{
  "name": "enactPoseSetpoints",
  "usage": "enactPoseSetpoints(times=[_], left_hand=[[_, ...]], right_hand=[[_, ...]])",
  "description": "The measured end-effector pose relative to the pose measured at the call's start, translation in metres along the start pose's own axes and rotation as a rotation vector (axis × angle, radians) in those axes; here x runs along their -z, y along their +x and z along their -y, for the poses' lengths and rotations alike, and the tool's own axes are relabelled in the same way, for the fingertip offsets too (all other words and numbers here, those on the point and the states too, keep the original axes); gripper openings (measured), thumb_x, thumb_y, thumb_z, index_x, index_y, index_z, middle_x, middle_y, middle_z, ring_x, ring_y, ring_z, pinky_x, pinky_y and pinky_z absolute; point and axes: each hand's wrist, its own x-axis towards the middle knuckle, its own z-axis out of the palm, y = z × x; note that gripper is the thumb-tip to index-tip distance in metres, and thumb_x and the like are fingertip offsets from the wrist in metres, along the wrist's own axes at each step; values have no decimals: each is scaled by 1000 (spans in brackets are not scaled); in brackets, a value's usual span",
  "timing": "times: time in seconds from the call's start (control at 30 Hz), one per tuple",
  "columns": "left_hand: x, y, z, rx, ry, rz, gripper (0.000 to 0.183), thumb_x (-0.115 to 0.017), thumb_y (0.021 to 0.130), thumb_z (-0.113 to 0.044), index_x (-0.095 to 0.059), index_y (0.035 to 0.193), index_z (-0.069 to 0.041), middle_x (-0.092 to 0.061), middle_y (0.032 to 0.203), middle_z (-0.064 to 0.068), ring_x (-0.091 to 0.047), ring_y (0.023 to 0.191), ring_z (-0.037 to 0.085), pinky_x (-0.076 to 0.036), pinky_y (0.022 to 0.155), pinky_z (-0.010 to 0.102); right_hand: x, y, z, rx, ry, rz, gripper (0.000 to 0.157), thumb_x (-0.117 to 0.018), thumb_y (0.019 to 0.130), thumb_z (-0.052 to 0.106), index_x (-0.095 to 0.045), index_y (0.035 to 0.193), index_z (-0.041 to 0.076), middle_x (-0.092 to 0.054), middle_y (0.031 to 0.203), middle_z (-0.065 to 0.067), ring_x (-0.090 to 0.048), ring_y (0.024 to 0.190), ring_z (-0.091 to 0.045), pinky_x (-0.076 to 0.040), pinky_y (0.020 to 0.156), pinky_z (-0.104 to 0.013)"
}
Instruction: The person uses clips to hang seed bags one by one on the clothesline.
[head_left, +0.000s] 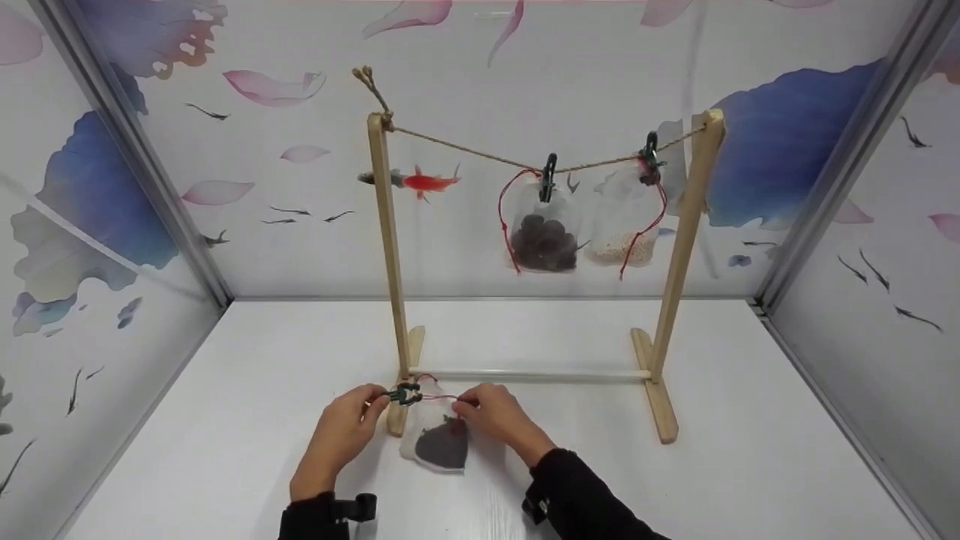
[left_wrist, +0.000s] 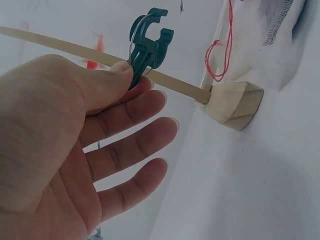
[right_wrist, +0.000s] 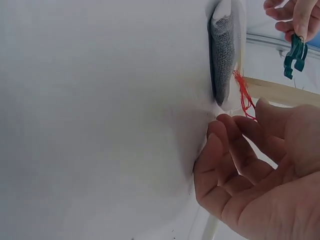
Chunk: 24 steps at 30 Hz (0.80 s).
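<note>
My left hand point(head_left: 341, 429) pinches a dark green clothespin point(left_wrist: 149, 47) between thumb and forefinger, the other fingers spread. In the head view the clothespin's jaws are beside the top of a white mesh drawstring bag point(head_left: 441, 448) with dark grey contents. This bag lies on the table near the rack's left foot. With thumb and fingertips my right hand point(head_left: 504, 416) pinches the bag's red drawstring point(right_wrist: 243, 92), drawn out to the right. The right wrist view shows the clothespin apart from the bag's cord, above my right hand.
A wooden rack with a left post point(head_left: 386, 247) and right post point(head_left: 686, 247) carries a sagging rope point(head_left: 457, 146). Clothespins hold a bag of dark round pieces point(head_left: 544, 244) and a bag of pale grains point(head_left: 626, 247) on it. A white crossbar point(head_left: 525, 374) joins the feet.
</note>
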Motion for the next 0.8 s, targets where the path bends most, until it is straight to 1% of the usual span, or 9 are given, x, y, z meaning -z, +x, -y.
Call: enactPoseSetpoints(times=[0.13,0.2,0.3,0.5,0.67,0.8], left_hand=[[-1,1,3,25,-4,20,8,-65,101,-15,-72,102,-11,-71,95,-1,-61,82,15,-49,71,37],[-2,1,4,41,1,31,9,-64,101,-15,-72,103,-11,-71,96,0,-61,83,15,-50,72,38],[-3,2,4,59,12,48,11,-63,102,-15,-72,105,-10,-70,96,0,-59,81,15,-49,71,37],[-4,1,5,55,-1,47,11,-63,102,-16,-71,105,-9,-69,94,0,-58,80,15,-49,71,37],[-3,0,4,56,-13,40,11,-63,102,-15,-72,105,-9,-70,94,0,-59,80,14,-49,71,37],[-3,1,1,56,-37,35,11,-63,102,-14,-71,106,-9,-70,95,0,-60,81,14,-50,70,36]], right_hand=[[-7,3,4,-63,-29,-43,11,-78,90,19,-81,88,8,-72,75,4,-59,67,-9,-47,65,-29],[-11,3,5,-90,-48,-63,10,-81,86,18,-80,86,9,-71,73,4,-58,65,-10,-46,62,-30],[-14,3,5,-105,-74,-84,9,-84,83,17,-79,82,10,-69,71,6,-57,64,-10,-47,62,-31],[-16,0,6,-115,-76,-38,14,-85,83,15,-76,73,11,-67,68,6,-54,61,-8,-46,61,-29],[-15,-1,6,-101,-74,-21,14,-84,83,15,-74,75,9,-66,69,6,-53,62,-8,-46,62,-29],[-10,-2,6,-81,-63,-20,13,-81,87,16,-72,80,9,-63,71,6,-53,65,-9,-46,64,-30]])
